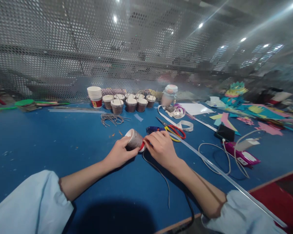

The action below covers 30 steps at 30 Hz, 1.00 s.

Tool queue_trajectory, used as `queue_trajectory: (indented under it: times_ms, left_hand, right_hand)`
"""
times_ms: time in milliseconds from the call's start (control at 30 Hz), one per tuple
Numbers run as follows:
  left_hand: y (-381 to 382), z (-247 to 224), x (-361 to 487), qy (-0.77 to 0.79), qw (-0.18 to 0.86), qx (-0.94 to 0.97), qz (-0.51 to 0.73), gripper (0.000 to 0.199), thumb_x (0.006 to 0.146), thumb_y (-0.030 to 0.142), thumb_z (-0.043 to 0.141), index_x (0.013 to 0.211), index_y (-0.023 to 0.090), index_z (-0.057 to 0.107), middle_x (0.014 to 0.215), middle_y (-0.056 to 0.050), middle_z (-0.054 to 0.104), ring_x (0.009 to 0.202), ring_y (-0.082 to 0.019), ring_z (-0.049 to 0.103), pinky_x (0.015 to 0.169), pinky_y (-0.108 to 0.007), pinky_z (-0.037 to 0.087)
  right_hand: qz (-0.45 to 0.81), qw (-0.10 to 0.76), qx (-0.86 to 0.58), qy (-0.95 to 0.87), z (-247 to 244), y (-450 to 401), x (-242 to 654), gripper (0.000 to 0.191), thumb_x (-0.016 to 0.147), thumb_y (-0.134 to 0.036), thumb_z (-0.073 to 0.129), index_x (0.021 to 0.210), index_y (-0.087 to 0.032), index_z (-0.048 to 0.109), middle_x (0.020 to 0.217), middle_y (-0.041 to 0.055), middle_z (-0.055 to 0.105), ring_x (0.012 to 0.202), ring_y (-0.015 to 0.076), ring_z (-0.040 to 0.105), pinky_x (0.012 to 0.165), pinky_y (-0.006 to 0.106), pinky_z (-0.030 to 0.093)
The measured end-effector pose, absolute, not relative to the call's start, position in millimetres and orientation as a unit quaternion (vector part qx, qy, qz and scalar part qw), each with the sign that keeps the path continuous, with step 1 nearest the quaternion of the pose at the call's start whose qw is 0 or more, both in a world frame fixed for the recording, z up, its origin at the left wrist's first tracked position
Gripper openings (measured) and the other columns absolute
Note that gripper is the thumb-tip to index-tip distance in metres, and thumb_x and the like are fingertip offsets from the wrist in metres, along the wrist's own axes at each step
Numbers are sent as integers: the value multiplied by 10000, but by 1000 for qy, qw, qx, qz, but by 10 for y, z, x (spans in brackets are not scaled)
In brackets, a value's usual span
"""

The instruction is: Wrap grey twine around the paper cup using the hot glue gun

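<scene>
My left hand grips a paper cup, tilted on its side with its white mouth to the left. Grey cord wraps most of the cup's wall, and a red band shows near its base. At the base end, the fingers of my right hand are pinched together against the cup. A loose tail of grey cord runs from there down across the blue table. Whether the right fingertips hold the cord is partly hidden. Just behind my right hand lie a blue glue gun and red-and-yellow scissors.
Several cord-wrapped cups with handles stand at the back beside a stack of paper cups. Cut grey cords lie before them. A long clear stick slants past my right arm. A purple power strip and coloured paper lie right.
</scene>
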State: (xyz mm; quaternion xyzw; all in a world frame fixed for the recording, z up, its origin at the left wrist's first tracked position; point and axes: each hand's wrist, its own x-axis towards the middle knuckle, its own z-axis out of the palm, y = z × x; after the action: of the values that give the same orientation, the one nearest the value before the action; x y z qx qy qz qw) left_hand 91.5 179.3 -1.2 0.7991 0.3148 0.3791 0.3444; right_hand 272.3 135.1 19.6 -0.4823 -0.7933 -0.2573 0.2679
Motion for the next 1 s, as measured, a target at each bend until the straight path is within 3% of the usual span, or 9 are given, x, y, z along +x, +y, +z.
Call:
queue_trajectory:
  times_ms: [400, 533, 667, 867, 1000]
  left_hand:
    - [1801, -3, 885, 293, 387, 797, 359, 160, 768, 246, 600, 851, 124, 661, 829, -49, 647, 780, -176, 570, 746, -283, 437]
    - [1797, 19, 871, 300, 391, 795, 352, 157, 790, 279, 577, 781, 143, 655, 773, -30, 616, 742, -166, 552, 720, -275, 430]
    - [1794, 68, 850, 284, 408, 791, 356, 281, 833, 328, 510, 634, 160, 616, 694, -29, 587, 737, -174, 530, 729, -285, 431]
    - [1819, 47, 801, 271, 433, 772, 377, 370, 860, 400, 500, 607, 164, 629, 678, -38, 594, 713, -176, 505, 730, -298, 435]
    - [1851, -34, 782, 285, 482, 718, 414, 368, 852, 410, 523, 629, 155, 667, 771, -50, 637, 783, -191, 550, 767, -307, 445]
  right_hand:
    - [-227, 263, -482, -805, 219, 1348, 2763, 186, 939, -181, 488, 818, -153, 627, 756, 40, 666, 688, 152, 521, 753, 322, 312]
    - [-204, 259, -485, -810, 230, 1337, 2782, 186, 943, -183, 480, 825, -155, 621, 768, 42, 663, 690, 150, 524, 747, 321, 308]
    - [-174, 262, -490, -813, 212, 1343, 2817, 162, 937, -180, 491, 832, -157, 613, 781, 42, 661, 705, 152, 540, 737, 324, 318]
    - [-104, 330, -482, -805, 226, 1298, 2764, 163, 943, -176, 464, 838, -168, 588, 774, 56, 640, 729, 172, 554, 695, 322, 388]
    - [-63, 404, -455, -791, 281, 1203, 2663, 129, 929, -145, 442, 925, -165, 570, 829, 77, 618, 788, 181, 560, 734, 323, 472]
